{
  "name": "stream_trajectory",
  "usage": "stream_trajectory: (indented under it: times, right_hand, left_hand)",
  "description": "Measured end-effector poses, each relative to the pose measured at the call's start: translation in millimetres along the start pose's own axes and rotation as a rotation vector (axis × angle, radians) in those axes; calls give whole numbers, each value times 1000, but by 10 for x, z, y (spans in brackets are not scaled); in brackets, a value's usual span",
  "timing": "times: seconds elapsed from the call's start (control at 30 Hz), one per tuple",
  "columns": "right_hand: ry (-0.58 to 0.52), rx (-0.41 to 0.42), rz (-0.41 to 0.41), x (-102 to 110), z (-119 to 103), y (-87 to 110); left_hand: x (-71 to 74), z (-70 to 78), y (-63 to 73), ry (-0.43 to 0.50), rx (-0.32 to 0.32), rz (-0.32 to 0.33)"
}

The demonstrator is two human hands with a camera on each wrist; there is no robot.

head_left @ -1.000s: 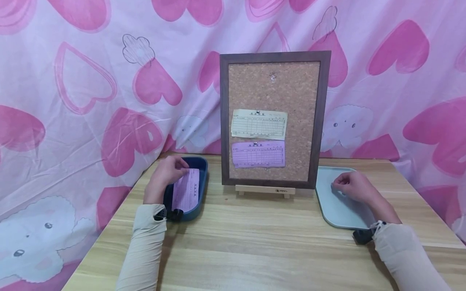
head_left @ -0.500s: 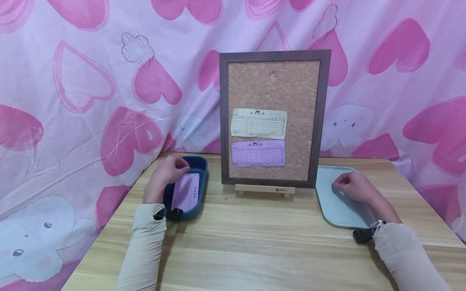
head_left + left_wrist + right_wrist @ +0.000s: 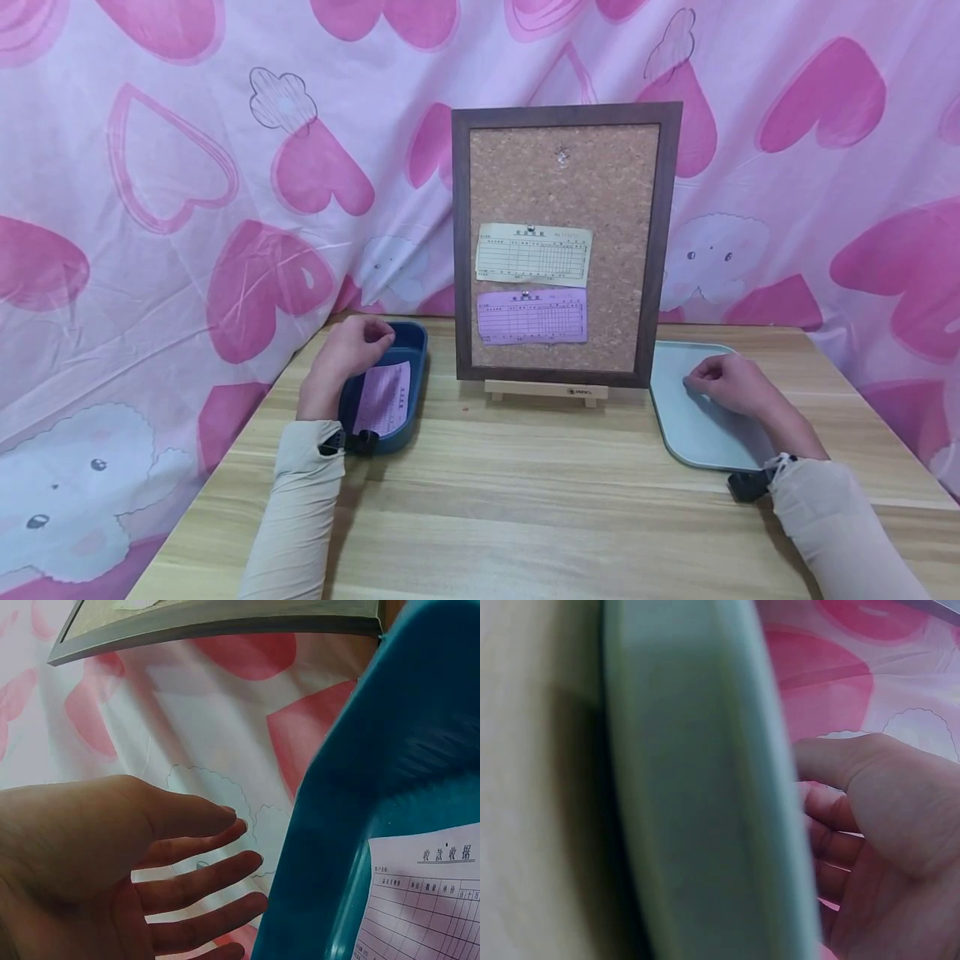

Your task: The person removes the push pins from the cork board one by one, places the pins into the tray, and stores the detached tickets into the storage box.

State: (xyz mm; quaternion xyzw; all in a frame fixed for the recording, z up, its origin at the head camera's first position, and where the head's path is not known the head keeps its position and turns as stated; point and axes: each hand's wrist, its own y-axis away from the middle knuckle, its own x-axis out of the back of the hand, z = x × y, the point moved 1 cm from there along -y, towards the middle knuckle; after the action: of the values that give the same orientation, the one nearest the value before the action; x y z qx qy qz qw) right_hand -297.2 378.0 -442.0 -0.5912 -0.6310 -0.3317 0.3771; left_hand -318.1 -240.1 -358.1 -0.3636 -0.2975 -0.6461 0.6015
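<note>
My left hand (image 3: 347, 354) hovers over the left side of a dark blue box (image 3: 420, 375). In the left wrist view its fingers (image 3: 202, 881) are loosely bent with nothing between them. A pink receipt slip (image 3: 386, 404) lies in the box, apart from the hand. My right hand (image 3: 731, 383) is over a pale green tray (image 3: 705, 442), fingers loosely curled. Nothing shows in it, though the tray's rim hides its fingertips in the right wrist view. On a framed cork board (image 3: 562, 200), a yellow receipt slip (image 3: 534, 257) is pinned above a purple receipt slip (image 3: 532, 318).
The board stands upright on a small wooden easel (image 3: 546, 392) between box and tray. A clear pin (image 3: 562, 157) sits near the board's top. A pink heart-patterned curtain (image 3: 180, 167) hangs behind the wooden table (image 3: 525, 517).
The pink slip has left my left fingertips and settled lower into the box. My left hand has since risen slightly away from it. The right hand has stayed in place.
</note>
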Motion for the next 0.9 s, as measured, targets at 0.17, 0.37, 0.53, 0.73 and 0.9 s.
stream_trajectory:
  times: [0.17, 0.37, 0.53, 0.73, 0.9]
  right_hand:
    - [1, -17, 6, 17, 13, 0]
    - [-20, -22, 58, 46, 1, 13]
    - [-56, -4, 111, 81, -44, 26]
    - [-49, 34, 229, 142, -202, 44]
    - [-55, 39, 309, 198, -367, 61]
  left_hand:
    - [8, 51, 5, 24, -28, 41]
    - [38, 111, 8, 64, -40, 62]
    - [44, 172, 10, 66, -82, 95]
    - [10, 290, 23, 73, -141, 160]
    - [-43, 423, 34, 95, -179, 198]
